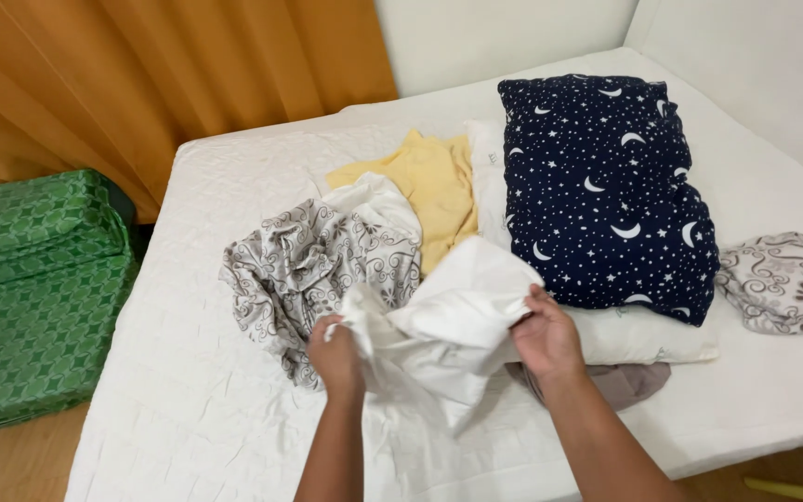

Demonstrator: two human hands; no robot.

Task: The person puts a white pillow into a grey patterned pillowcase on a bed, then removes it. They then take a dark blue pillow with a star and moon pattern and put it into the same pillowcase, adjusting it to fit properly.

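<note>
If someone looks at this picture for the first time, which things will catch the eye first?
Probably the dark blue pillow with white moons and stars, lying at the back right of the white mattress. Next, the left hand and right hand gripping a crumpled white cloth at the front, and the orange curtain behind on the left.

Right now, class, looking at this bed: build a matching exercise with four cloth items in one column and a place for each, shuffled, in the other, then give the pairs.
Items:
1. white cloth
2. yellow cloth
3. navy star-and-moon pillow
4. green patterned cushions

Places:
A. beside the bed, by the orange curtain
B. gripped by the left hand and right hand
C. on a white pillow, right of the hands
D. behind the grey swirl-print fabric

Pairs: 1-B, 2-D, 3-C, 4-A
</note>
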